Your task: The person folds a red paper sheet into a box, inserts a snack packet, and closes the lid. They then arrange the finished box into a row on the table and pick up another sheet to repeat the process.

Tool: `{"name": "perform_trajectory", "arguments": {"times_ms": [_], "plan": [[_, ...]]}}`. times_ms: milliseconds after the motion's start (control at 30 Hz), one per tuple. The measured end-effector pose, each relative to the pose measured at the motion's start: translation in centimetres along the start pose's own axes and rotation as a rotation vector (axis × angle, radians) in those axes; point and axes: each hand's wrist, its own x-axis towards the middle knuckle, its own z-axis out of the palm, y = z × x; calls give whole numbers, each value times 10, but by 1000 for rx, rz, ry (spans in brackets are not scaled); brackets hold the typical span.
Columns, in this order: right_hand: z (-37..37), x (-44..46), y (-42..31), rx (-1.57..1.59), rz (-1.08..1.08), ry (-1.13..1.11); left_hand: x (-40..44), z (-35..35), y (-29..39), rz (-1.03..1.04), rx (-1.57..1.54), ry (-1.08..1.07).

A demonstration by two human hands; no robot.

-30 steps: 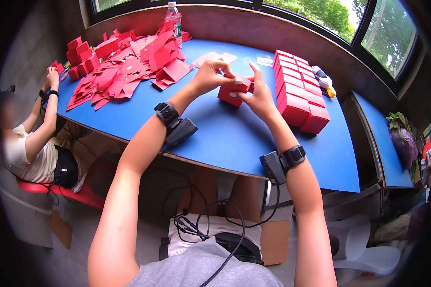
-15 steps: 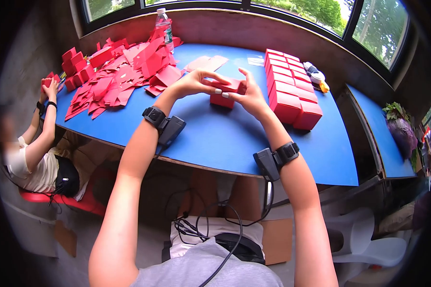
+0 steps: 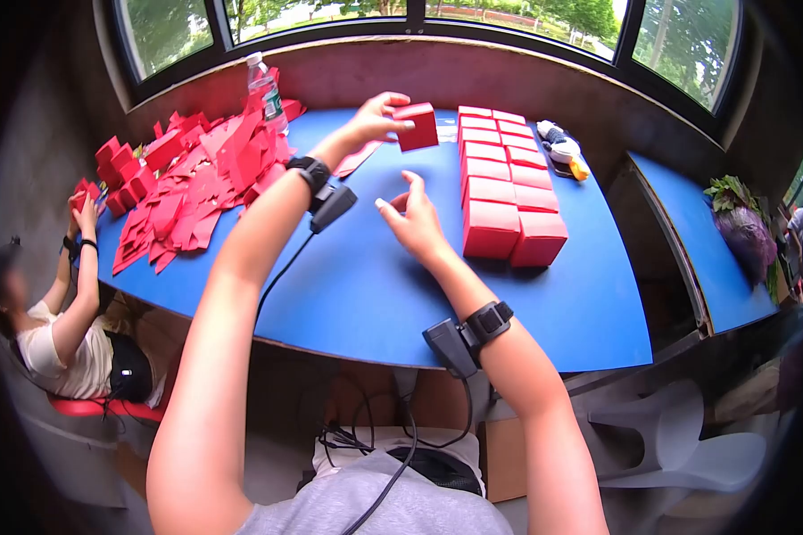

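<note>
While the left hand point(image 3: 373, 123) grips a red box point(image 3: 418, 127) at twelve o'clock on the blue counter point(image 3: 348, 294), thumb and fingers closed on the box's left side, the right hand point(image 3: 412, 221) hovers near the counter's middle, at six o'clock from that box, half open, with thumb and fingers apart and nothing in its hold. Whether the gripped box touches the counter, I cannot tell. At two o'clock stand two columns of red boxes point(image 3: 495, 190) packed side by side, and just beyond them lies a small dark, white and yellow bundle point(image 3: 562, 150). A loose heap of flat red pieces point(image 3: 187, 201) spreads at ten o'clock, with a clear bottle point(image 3: 272, 105) upright beside it at eleven. At nine o'clock a seated co-worker's hands point(image 3: 86, 214) hold a small red piece point(image 3: 86, 189), partly hidden by the fingers.
</note>
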Motion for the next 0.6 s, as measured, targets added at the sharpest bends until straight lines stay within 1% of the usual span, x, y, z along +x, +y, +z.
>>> {"name": "perform_trajectory", "arguments": {"times_ms": [33, 100, 167, 233, 267, 300, 400, 533, 600], "plan": [[1, -1, 1, -9, -38, 11, 11, 12, -15, -71, -44, -21], [2, -2, 7, -114, -140, 47, 27, 31, -34, -65, -7, -47], [1, -3, 4, -148, -167, 40, 38, 42, -41, -13, -10, -75], [-2, -8, -10, -126, -118, -35, 63, 42, -56, 157, 58, -63], [-4, -8, -13, -49, -77, -112, 76, 40, -62, 215, 196, -41], [-4, -10, -11, -47, -64, -113, 84, 41, -62, 192, 254, -12], [-3, -9, -10, -66, -69, -107, 102, 42, -71, 198, 301, 51], [-6, -9, -13, -68, -45, -132, 113, 44, -71, 187, 308, 57], [-5, -8, -11, -114, -103, -124, 119, 44, -75, 200, 335, 56]]}}
